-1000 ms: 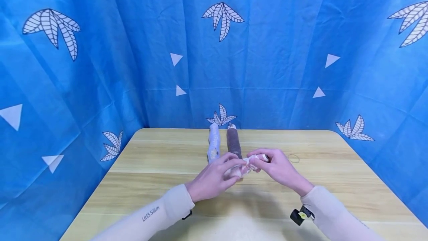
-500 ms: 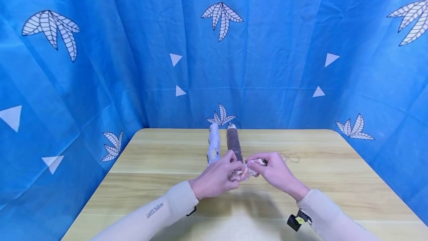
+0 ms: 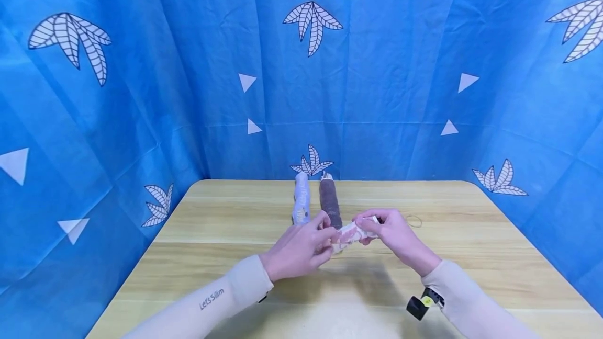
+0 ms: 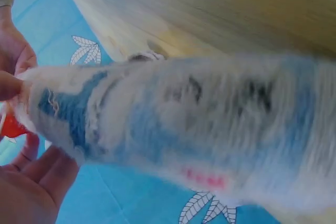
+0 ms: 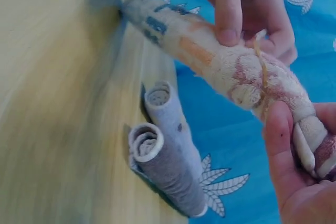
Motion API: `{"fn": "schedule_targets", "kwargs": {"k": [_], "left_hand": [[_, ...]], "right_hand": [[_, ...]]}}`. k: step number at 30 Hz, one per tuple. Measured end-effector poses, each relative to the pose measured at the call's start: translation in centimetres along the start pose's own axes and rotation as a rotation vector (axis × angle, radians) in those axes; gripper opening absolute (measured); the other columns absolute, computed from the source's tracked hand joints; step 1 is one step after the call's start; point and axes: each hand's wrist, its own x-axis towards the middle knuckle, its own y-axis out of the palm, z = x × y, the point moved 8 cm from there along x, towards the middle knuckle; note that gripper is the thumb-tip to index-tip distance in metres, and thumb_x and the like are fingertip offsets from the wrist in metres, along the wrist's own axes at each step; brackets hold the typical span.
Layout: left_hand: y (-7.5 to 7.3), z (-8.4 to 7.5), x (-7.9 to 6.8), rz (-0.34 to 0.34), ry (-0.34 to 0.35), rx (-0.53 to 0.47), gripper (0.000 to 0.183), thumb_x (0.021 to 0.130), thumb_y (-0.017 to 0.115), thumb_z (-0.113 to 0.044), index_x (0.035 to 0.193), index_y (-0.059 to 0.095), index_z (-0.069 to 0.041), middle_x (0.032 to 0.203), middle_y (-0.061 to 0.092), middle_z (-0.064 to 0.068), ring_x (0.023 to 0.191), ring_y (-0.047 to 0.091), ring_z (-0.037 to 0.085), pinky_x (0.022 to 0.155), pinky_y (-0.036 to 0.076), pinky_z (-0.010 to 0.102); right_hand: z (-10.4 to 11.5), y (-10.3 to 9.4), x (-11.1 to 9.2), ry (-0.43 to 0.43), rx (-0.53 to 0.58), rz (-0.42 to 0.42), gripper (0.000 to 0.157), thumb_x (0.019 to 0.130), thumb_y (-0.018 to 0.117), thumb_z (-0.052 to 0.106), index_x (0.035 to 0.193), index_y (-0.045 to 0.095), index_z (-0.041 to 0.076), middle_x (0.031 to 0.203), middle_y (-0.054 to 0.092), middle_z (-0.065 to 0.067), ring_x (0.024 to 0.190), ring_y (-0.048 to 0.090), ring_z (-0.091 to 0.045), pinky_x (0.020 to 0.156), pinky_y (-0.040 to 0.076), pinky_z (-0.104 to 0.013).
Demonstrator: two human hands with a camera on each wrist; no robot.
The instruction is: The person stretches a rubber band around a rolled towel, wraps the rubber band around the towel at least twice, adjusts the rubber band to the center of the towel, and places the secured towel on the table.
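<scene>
A rolled towel [image 3: 347, 235], white with pink, blue and orange patches, is held above the table between my hands. My left hand [image 3: 301, 249] grips its left part, thumb on top and fingers curled behind in the right wrist view. The other end is pinched in my right hand [image 3: 398, 237]. A thin tan rubber band [image 5: 262, 69] runs across the roll near my left fingers. Behind my hands, a lavender rolled towel [image 3: 301, 200] and a dark grey-brown rolled towel [image 3: 330, 200] lie side by side. The left wrist view shows the roll close and blurred.
On the wooden table [image 3: 226, 208], a loose rubber band [image 3: 414, 221] lies just beyond my right hand. Blue patterned curtains [image 3: 391, 93] hang along the back and both sides of the table.
My hands drew closer together half a second ago and are now farther apart, showing more of the held roll. My left fingers are more curled than a second ago. The two other towels stay put.
</scene>
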Motion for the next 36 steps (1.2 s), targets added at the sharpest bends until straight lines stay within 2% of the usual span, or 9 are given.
{"fn": "schedule_targets", "kwargs": {"k": [6, 12, 16, 20, 23, 26, 29, 33, 36], "left_hand": [[0.3, 1.0, 0.2, 0.002, -0.118, -0.190, 0.025, 0.092, 0.073, -0.029, 0.110, 0.056, -0.026, 0.108, 0.051, -0.009, 0.073, 0.050, 0.004, 0.060, 0.043, 0.016], [0.9, 2.5, 0.0, 0.080, -0.262, -0.534, 0.034, 0.094, 0.071, -0.027, 0.120, 0.051, -0.035, 0.116, 0.051, -0.010, 0.095, 0.056, 0.012, 0.080, 0.052, 0.026], [1.2, 3.0, -0.1, 0.121, -0.298, -0.666, 0.036, 0.094, 0.071, -0.031, 0.122, 0.049, -0.037, 0.120, 0.048, -0.009, 0.096, 0.060, 0.013, 0.080, 0.053, 0.029], [1.3, 2.8, 0.1, 0.156, -0.292, -0.729, 0.040, 0.094, 0.071, -0.034, 0.127, 0.047, -0.038, 0.126, 0.046, -0.008, 0.097, 0.065, 0.012, 0.079, 0.055, 0.030], [1.4, 2.7, 0.1, 0.163, -0.300, -0.743, 0.042, 0.094, 0.072, -0.034, 0.127, 0.046, -0.038, 0.128, 0.046, -0.009, 0.099, 0.065, 0.012, 0.080, 0.055, 0.030], [1.2, 2.6, -0.1, 0.119, -0.297, -0.698, 0.039, 0.094, 0.072, -0.033, 0.125, 0.048, -0.035, 0.127, 0.046, -0.009, 0.101, 0.064, 0.013, 0.082, 0.055, 0.029], [0.9, 2.1, -0.3, 0.037, -0.251, -0.568, 0.032, 0.095, 0.070, -0.032, 0.120, 0.050, -0.033, 0.132, 0.044, -0.009, 0.105, 0.060, 0.012, 0.085, 0.053, 0.029], [0.6, 1.0, -0.5, -0.072, -0.157, -0.354, 0.028, 0.095, 0.067, -0.029, 0.120, 0.054, -0.034, 0.140, 0.043, -0.003, 0.089, 0.057, 0.011, 0.076, 0.052, 0.026], [0.4, 0.3, -0.6, -0.136, -0.116, -0.269, 0.037, 0.094, 0.071, -0.030, 0.126, 0.055, -0.033, 0.139, 0.045, 0.000, 0.075, 0.054, 0.008, 0.068, 0.049, 0.022]], "right_hand": [[1.1, 0.3, 0.1, -0.107, -0.059, 0.048, 0.033, 0.098, 0.066, 0.022, 0.119, 0.068, -0.002, 0.102, 0.071, -0.016, 0.077, 0.068, -0.021, 0.069, 0.060, -0.036], [1.8, -0.1, -0.4, -0.244, -0.167, 0.124, 0.044, 0.097, 0.068, 0.022, 0.140, 0.059, 0.022, 0.138, 0.059, -0.007, 0.099, 0.064, -0.021, 0.083, 0.057, -0.032], [2.9, 0.1, -1.0, -0.379, -0.255, 0.180, 0.054, 0.092, 0.073, 0.018, 0.143, 0.055, 0.028, 0.148, 0.051, -0.002, 0.122, 0.055, -0.022, 0.096, 0.052, -0.034], [3.6, 0.6, -1.1, -0.447, -0.264, 0.252, 0.045, 0.092, 0.073, 0.014, 0.134, 0.062, 0.022, 0.141, 0.058, -0.004, 0.122, 0.055, -0.021, 0.091, 0.055, -0.036], [3.5, 0.8, -0.9, -0.441, -0.263, 0.276, 0.034, 0.092, 0.072, 0.012, 0.125, 0.068, 0.020, 0.129, 0.065, -0.003, 0.108, 0.062, -0.020, 0.082, 0.057, -0.034], [3.3, 0.7, -0.7, -0.399, -0.275, 0.255, 0.029, 0.093, 0.072, 0.016, 0.121, 0.070, 0.021, 0.121, 0.069, 0.000, 0.098, 0.065, -0.018, 0.078, 0.057, -0.032], [3.0, 0.4, -0.6, -0.358, -0.287, 0.212, 0.028, 0.093, 0.073, 0.020, 0.121, 0.070, 0.022, 0.119, 0.070, 0.000, 0.093, 0.066, -0.019, 0.075, 0.057, -0.031], [2.8, 0.1, -0.5, -0.339, -0.314, 0.147, 0.028, 0.092, 0.074, 0.025, 0.120, 0.071, 0.023, 0.117, 0.071, 0.000, 0.089, 0.066, -0.018, 0.071, 0.057, -0.031], [2.8, -0.1, -0.5, -0.335, -0.327, 0.104, 0.027, 0.092, 0.074, 0.028, 0.119, 0.072, 0.024, 0.115, 0.072, 0.001, 0.091, 0.067, -0.017, 0.073, 0.057, -0.030]]}}
